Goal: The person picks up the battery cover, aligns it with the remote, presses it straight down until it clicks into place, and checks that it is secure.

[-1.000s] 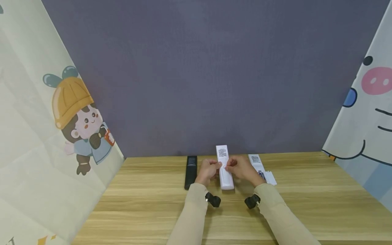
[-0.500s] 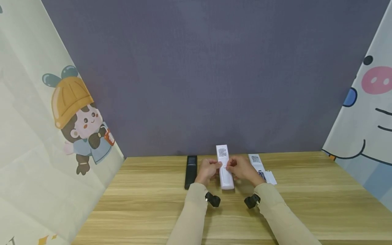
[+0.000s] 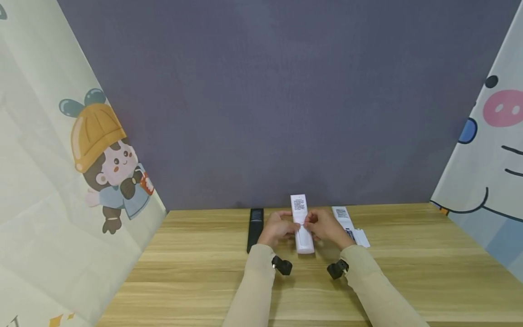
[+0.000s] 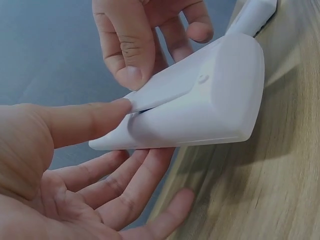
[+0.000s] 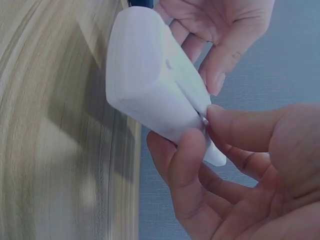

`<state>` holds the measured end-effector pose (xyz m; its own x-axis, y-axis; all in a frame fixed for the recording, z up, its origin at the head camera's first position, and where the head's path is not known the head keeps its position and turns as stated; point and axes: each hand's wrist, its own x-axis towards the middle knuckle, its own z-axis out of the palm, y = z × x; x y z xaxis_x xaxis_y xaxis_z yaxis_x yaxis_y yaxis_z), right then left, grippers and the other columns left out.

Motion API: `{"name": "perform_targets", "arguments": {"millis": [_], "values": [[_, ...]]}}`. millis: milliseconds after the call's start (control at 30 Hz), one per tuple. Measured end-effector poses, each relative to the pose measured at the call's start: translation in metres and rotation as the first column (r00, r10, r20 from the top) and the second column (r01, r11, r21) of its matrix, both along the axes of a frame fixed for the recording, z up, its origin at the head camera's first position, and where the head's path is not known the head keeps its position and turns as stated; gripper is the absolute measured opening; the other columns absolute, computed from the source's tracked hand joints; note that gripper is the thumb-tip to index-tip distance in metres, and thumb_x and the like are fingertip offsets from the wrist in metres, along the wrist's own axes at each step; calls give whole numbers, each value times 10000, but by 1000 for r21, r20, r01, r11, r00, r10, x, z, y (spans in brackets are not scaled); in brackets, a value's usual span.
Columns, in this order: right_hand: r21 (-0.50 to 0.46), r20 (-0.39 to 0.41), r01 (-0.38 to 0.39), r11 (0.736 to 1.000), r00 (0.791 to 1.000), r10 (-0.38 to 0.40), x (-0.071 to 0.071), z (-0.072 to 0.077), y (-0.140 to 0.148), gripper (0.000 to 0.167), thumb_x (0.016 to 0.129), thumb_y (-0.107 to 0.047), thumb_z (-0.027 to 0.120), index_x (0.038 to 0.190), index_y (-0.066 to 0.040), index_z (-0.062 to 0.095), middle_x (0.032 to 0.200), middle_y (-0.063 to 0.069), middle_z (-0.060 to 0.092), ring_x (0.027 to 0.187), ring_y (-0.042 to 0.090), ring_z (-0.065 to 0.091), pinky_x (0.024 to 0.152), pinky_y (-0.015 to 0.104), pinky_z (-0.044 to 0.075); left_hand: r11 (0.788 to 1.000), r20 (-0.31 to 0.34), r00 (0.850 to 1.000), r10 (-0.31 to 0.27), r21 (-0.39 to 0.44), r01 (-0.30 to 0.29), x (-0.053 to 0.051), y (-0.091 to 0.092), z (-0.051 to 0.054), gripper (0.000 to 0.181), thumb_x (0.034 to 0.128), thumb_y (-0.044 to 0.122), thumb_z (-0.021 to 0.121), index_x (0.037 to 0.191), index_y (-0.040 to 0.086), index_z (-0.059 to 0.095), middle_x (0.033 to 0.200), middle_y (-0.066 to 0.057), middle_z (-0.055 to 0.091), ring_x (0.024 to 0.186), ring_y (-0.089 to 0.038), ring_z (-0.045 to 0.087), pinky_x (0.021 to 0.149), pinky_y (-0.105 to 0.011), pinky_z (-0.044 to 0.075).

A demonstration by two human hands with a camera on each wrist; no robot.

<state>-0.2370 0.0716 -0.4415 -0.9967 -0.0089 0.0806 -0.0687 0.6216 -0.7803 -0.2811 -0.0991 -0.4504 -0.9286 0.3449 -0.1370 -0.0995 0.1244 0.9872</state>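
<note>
The left grip (image 3: 279, 228) is holding the white remote (image 3: 299, 210); the right grip (image 3: 324, 224) is holding it too, both thumbs (image 4: 95, 120) touching the slightly raised cover (image 4: 169, 87).

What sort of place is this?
Probably a staged recording setup, not an ordinary living space: wood-grain tabletop, plain dark backdrop behind it, cartoon-printed side panels to left and right.

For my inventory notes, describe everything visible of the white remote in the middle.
The white remote is smooth, apparently plastic, with rounded edges and dark print toward its far end. Its back faces up; a narrow gap shows along its cover. It appears raised off the table, held by the left grip and right grip.
</note>
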Motion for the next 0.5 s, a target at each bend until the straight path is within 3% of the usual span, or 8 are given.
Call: {"name": "perform_targets", "arguments": {"millis": [267,500], "values": [[-10,2,2,1000,1000,-2,-6,1,2,90,939,-18,676,872,-36,619,843,84,651,622,255,641,535,315,543,1000,-1,1000,17,-18,-17,-4,5,2,522,849,-45,756,1340,-24,581,982,-172,750,848,-208,738,840,-445,614],[21,-2,2,1000,1000,-2,-13,-1,7,87,941,-24,679,876,-45,625,860,82,666,606,220,630,520,280,523,999,2,999,42,4,-42,-8,9,1,536,838,-89,745,1343,-44,571,980,-190,735,842,-223,743,788,-402,626]]}}
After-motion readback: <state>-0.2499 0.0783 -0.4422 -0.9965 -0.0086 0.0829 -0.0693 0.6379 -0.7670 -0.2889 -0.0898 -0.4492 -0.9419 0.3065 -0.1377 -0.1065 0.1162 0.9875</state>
